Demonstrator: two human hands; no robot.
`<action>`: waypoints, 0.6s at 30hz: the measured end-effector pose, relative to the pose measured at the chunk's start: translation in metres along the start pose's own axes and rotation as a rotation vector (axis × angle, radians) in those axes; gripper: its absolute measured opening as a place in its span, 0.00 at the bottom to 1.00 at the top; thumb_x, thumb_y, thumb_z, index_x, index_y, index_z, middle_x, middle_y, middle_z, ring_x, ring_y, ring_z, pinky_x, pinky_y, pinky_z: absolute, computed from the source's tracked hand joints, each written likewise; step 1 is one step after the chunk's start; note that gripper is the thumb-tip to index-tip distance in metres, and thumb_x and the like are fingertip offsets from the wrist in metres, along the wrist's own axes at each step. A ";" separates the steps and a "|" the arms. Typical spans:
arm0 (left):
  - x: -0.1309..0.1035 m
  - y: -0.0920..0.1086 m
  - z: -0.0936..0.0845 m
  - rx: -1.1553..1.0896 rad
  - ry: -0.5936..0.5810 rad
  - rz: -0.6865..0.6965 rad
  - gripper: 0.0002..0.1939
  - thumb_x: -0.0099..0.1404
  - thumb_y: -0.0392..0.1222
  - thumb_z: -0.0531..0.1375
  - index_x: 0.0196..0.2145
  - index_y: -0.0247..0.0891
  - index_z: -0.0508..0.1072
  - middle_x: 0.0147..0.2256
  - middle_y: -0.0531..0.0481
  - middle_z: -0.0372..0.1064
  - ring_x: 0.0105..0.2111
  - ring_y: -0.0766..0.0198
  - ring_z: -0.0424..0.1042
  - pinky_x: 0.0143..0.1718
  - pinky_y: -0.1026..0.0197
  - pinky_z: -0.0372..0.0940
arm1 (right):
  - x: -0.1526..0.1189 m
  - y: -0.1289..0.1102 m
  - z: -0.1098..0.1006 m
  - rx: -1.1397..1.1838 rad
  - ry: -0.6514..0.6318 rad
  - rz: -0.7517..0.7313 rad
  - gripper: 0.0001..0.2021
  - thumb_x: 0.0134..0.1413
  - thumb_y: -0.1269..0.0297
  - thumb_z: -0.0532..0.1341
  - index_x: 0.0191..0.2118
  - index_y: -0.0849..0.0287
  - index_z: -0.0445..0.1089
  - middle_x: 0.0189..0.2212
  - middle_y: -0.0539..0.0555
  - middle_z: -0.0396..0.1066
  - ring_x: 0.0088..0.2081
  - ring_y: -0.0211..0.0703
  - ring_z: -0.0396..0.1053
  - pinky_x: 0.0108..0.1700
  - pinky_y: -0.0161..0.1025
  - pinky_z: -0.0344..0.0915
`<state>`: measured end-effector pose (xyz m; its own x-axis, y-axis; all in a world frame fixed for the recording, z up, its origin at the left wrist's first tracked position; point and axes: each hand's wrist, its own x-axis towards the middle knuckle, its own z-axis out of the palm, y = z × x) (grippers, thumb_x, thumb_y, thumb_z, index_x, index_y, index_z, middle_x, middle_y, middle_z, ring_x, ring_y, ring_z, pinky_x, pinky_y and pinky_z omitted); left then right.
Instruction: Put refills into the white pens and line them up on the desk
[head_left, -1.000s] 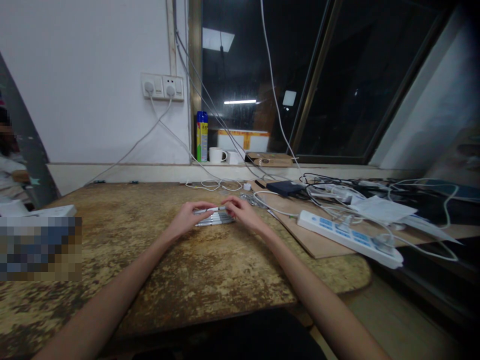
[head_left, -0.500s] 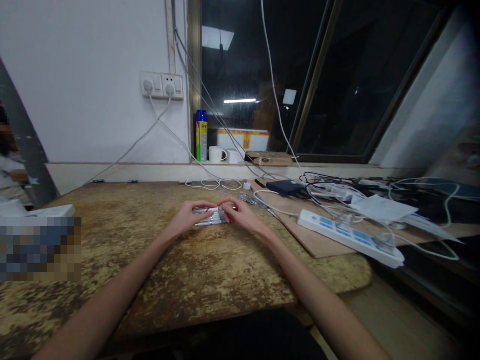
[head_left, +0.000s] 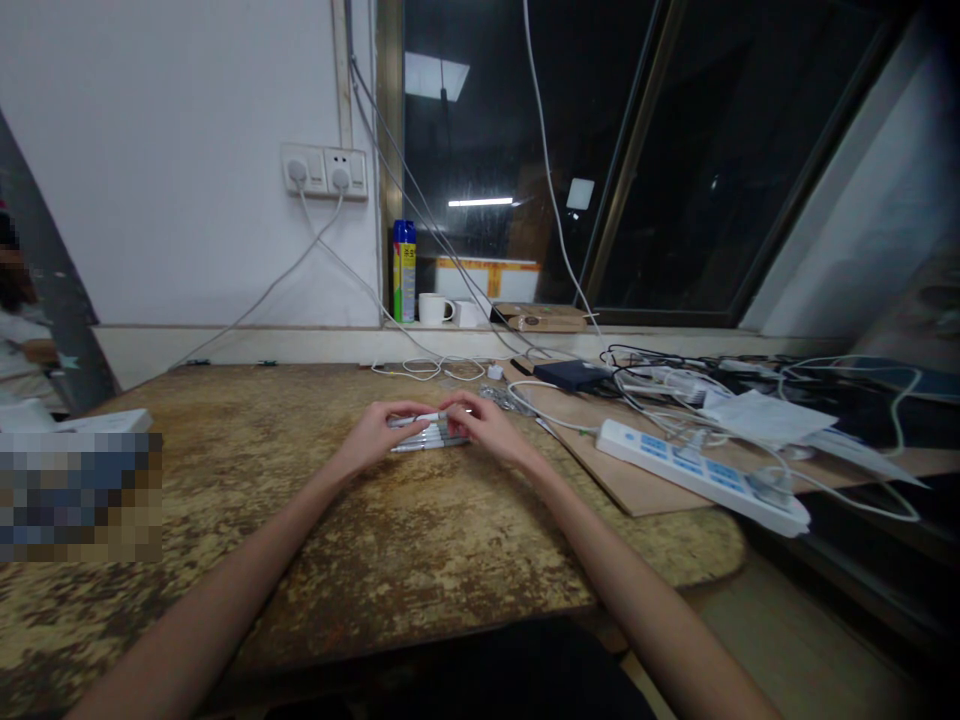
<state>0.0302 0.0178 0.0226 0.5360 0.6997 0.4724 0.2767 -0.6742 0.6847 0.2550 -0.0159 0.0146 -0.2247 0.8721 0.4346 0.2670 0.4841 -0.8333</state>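
Note:
Several slim white-and-grey pens [head_left: 427, 441] lie side by side in a row on the worn wooden table [head_left: 420, 540]. My left hand [head_left: 379, 432] is closed at their left end, thumb below and index finger above, around the topmost white pen [head_left: 426, 419]. From the other side my right hand [head_left: 480, 428] curls its fingers over the right end of the same pen, close above the row. The two hands nearly meet at the fingertips. Both palms and the far pen ends are partly hidden.
A white power strip [head_left: 705, 478] lies on a brown board [head_left: 600, 465] to the right, among tangled cables and a dark box [head_left: 571, 375]. Behind stand a spray can [head_left: 404, 272] and a white mug [head_left: 433, 308] on the sill. A person [head_left: 26, 350] is partly visible at far left.
My right hand has shifted slightly right and its fingers have loosened a little, showing more of the pens' right ends. My left hand stays almost where it was.

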 end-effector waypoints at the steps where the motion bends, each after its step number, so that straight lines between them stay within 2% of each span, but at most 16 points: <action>1: 0.000 0.000 0.000 -0.004 0.004 -0.002 0.17 0.65 0.51 0.63 0.47 0.42 0.82 0.47 0.47 0.80 0.48 0.52 0.77 0.55 0.54 0.65 | 0.001 0.001 -0.001 -0.027 0.023 -0.028 0.12 0.59 0.56 0.59 0.44 0.56 0.74 0.26 0.49 0.70 0.28 0.40 0.65 0.30 0.35 0.60; 3: 0.000 0.000 0.000 -0.010 0.004 -0.008 0.16 0.65 0.51 0.63 0.47 0.42 0.82 0.47 0.47 0.80 0.48 0.52 0.76 0.55 0.54 0.65 | 0.001 0.002 -0.002 -0.050 0.032 -0.062 0.12 0.58 0.58 0.60 0.44 0.56 0.74 0.25 0.48 0.67 0.28 0.40 0.63 0.30 0.34 0.59; 7: -0.001 0.002 0.000 -0.008 -0.022 -0.018 0.18 0.66 0.52 0.62 0.48 0.41 0.82 0.48 0.47 0.80 0.48 0.51 0.76 0.55 0.54 0.65 | 0.002 0.002 -0.002 -0.008 -0.016 -0.046 0.14 0.63 0.53 0.58 0.45 0.57 0.73 0.20 0.45 0.60 0.24 0.38 0.59 0.26 0.34 0.54; 12: 0.001 0.005 0.002 0.002 -0.016 -0.007 0.18 0.68 0.52 0.60 0.47 0.39 0.82 0.47 0.46 0.80 0.48 0.52 0.76 0.53 0.56 0.64 | 0.002 0.001 -0.003 -0.055 -0.009 -0.092 0.15 0.65 0.52 0.57 0.40 0.58 0.73 0.25 0.49 0.66 0.28 0.39 0.62 0.31 0.35 0.57; 14: 0.001 0.005 0.001 0.005 -0.013 -0.007 0.17 0.68 0.52 0.61 0.46 0.41 0.82 0.47 0.47 0.80 0.48 0.52 0.76 0.52 0.57 0.65 | 0.001 0.000 -0.004 -0.067 0.002 -0.120 0.14 0.64 0.53 0.57 0.42 0.58 0.73 0.28 0.49 0.66 0.30 0.40 0.62 0.33 0.36 0.58; 18: -0.001 0.002 -0.001 0.040 -0.035 0.000 0.17 0.67 0.52 0.62 0.45 0.41 0.83 0.45 0.46 0.81 0.45 0.51 0.77 0.50 0.55 0.65 | -0.002 -0.001 -0.002 -0.043 -0.044 -0.084 0.15 0.65 0.53 0.57 0.48 0.57 0.72 0.27 0.48 0.63 0.30 0.40 0.60 0.32 0.36 0.55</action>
<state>0.0290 0.0163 0.0243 0.5632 0.6918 0.4520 0.3080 -0.6833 0.6620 0.2572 -0.0182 0.0151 -0.2887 0.8250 0.4859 0.2852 0.5586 -0.7789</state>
